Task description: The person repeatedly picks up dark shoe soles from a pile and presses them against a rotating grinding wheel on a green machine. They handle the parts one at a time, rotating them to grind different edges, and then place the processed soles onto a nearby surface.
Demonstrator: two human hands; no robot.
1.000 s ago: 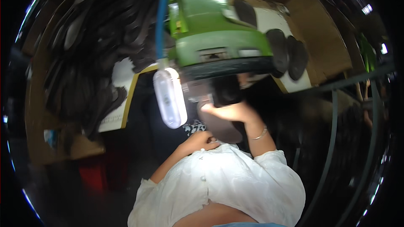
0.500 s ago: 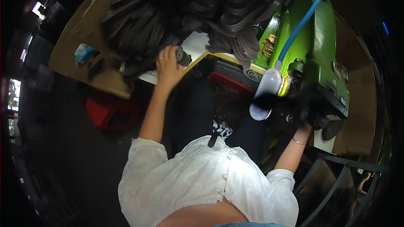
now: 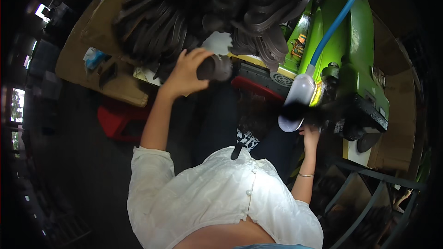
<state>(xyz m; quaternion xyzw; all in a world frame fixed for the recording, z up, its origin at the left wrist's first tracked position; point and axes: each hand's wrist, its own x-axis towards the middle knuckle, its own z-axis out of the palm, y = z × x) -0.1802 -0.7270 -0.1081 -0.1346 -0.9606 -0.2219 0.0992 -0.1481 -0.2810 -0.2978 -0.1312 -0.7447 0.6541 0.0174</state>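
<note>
My left hand (image 3: 187,74) is curled with thumb and fingers around the rounded end of a dark grey shoe sole (image 3: 216,68), just in front of the work table's near edge. Behind it, a large heap of dark shoe soles (image 3: 154,30) overlaps on the table. My right hand (image 3: 310,137) is low beside the bottom end of a white lamp (image 3: 300,91), under the head of a green sewing machine (image 3: 353,50). Its fingers are partly hidden by the lamp and dark machine parts, so what they hold does not show.
A blue flexible neck (image 3: 335,23) carries the lamp. A cardboard sheet (image 3: 76,57) borders the table at left, with a red stool (image 3: 121,121) below. A red bar (image 3: 256,87) runs under the table, and a grey metal frame (image 3: 369,173) stands at lower right.
My left hand has come off the table edge toward me, bringing a dark sole right and slightly down. My right hand has moved left from under the machine head to beside the lamp.
</note>
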